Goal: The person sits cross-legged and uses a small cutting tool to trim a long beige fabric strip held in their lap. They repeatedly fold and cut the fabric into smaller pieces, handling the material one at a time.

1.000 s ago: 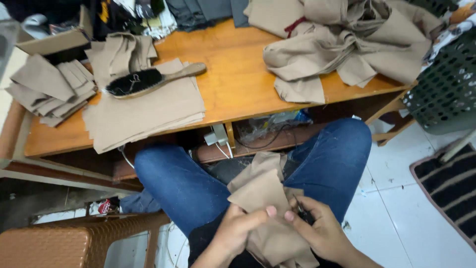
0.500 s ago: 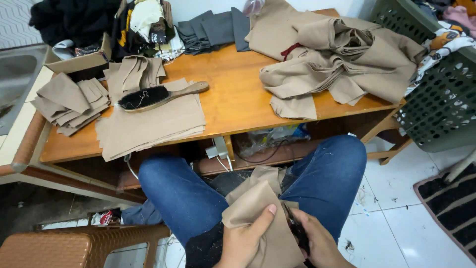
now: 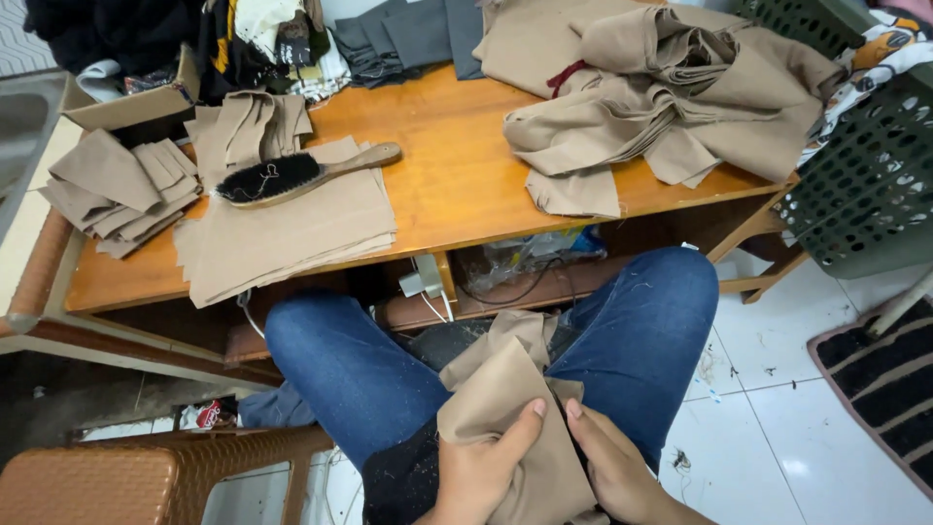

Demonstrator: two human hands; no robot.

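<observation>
Seated below the wooden table [image 3: 457, 185], both the left hand [image 3: 486, 472] and right hand [image 3: 612, 467] pinch a tan fabric piece [image 3: 505, 408] on the lap, thumbs pressing it flat for handling.

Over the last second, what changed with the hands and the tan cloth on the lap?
The left hand shifted its thumb up onto the folded tan fabric piece; the right hand slid lower alongside. Both still grip it. The wooden black-bristled brush stays put.
</observation>
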